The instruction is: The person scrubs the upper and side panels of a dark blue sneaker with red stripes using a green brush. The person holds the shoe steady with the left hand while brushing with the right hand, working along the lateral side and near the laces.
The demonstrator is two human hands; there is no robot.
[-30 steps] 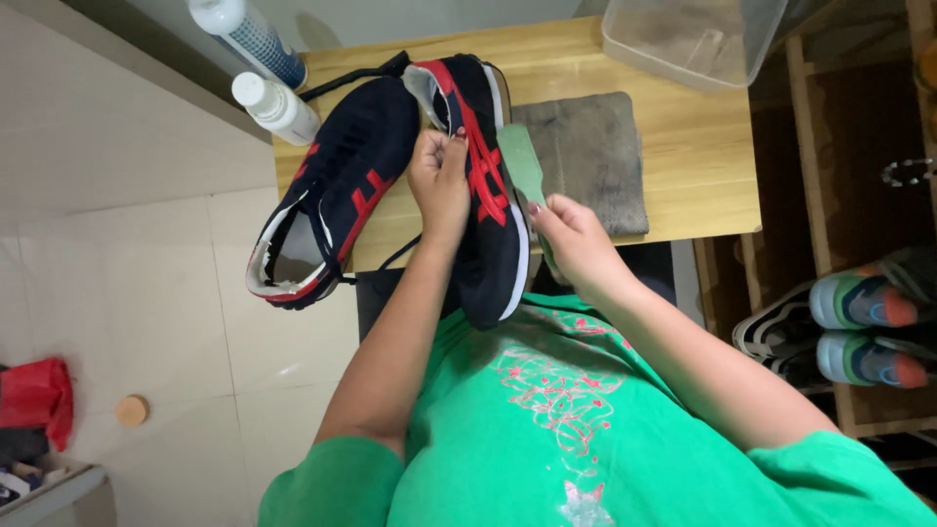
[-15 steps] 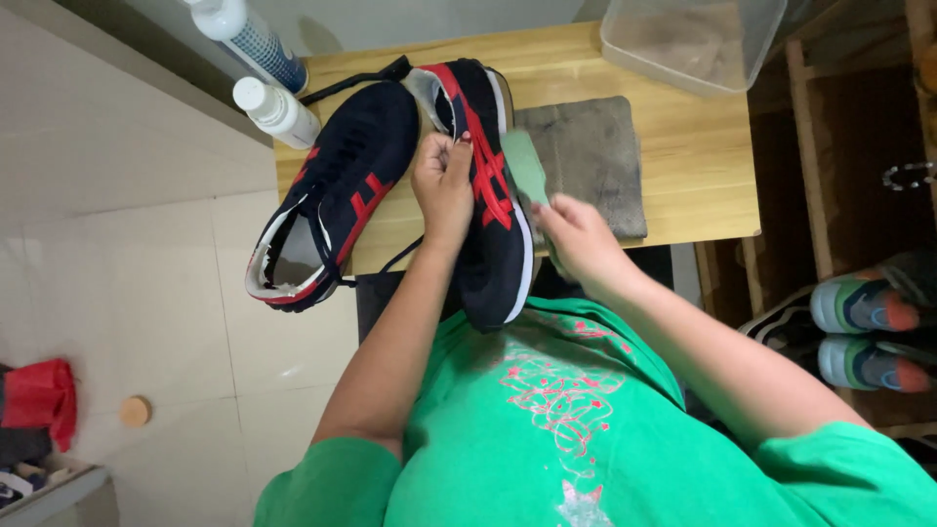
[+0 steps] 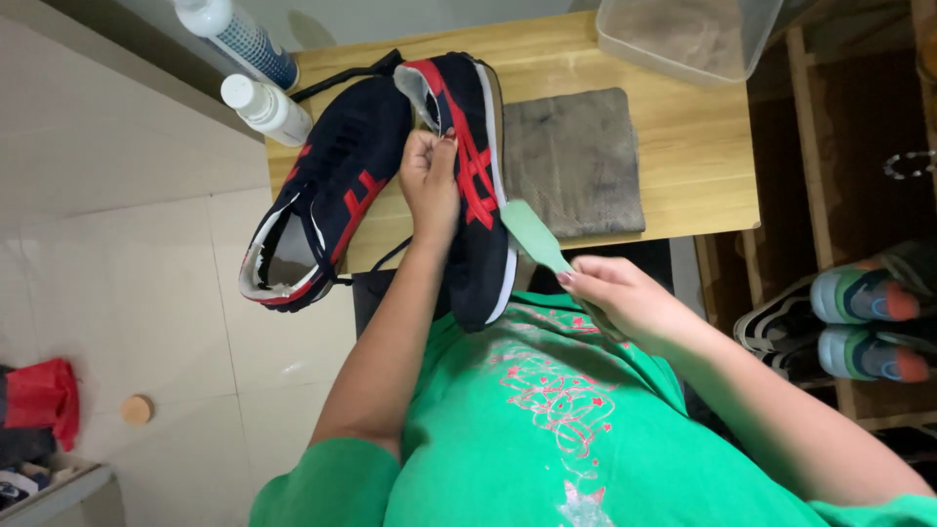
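Note:
My left hand [image 3: 430, 181] grips a navy sneaker with red stripes [image 3: 478, 185], holding it on its side above the near edge of a small wooden table [image 3: 683, 166]. My right hand [image 3: 620, 298] holds the handle of a pale green brush [image 3: 532, 234], whose head rests against the sneaker's white sole edge. The matching second sneaker [image 3: 327, 195] lies on the table's left edge, its heel hanging over the floor. My green shirt fills the bottom of the view.
A grey folded cloth [image 3: 576, 161] lies on the table beside the sneakers. Two white bottles [image 3: 264, 105] stand at the table's left corner, a clear plastic tub [image 3: 688, 34] at the back right. Grey sneakers [image 3: 859, 322] sit on a wooden rack to the right.
My right hand has drawn back toward my body with the green brush, sliding it down along the sole. The left hand keeps its hold on the sneaker.

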